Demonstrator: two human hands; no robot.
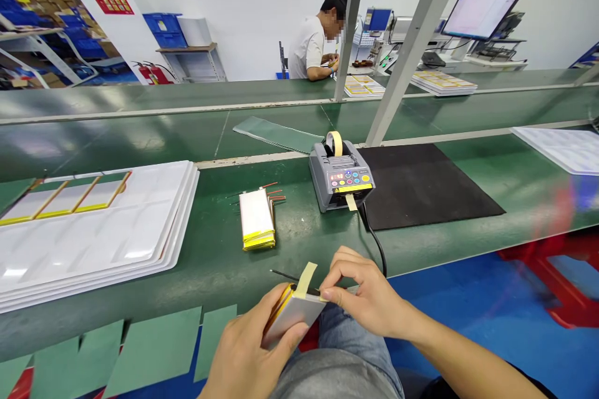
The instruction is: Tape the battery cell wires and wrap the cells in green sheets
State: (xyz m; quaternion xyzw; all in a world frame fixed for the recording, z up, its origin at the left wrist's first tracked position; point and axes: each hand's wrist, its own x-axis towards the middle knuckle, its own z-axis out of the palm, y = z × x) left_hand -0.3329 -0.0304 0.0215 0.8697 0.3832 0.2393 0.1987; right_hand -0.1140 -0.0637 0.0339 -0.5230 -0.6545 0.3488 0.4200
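Flat silver pouch cell (292, 315) clasped in the left hand (248, 349), over the green workbench's (224, 268) front edge.
Right hand (365, 293) pinches the cell's edge beside a cream tape strip (305, 280).

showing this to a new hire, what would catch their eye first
The hands at the near bench edge: the left hand holds a flat silver pouch cell, and the right hand pinches its edge beside a strip of pale yellow tape. Beyond sits a grey tape dispenser, with stacked white trays at left on the green bench.
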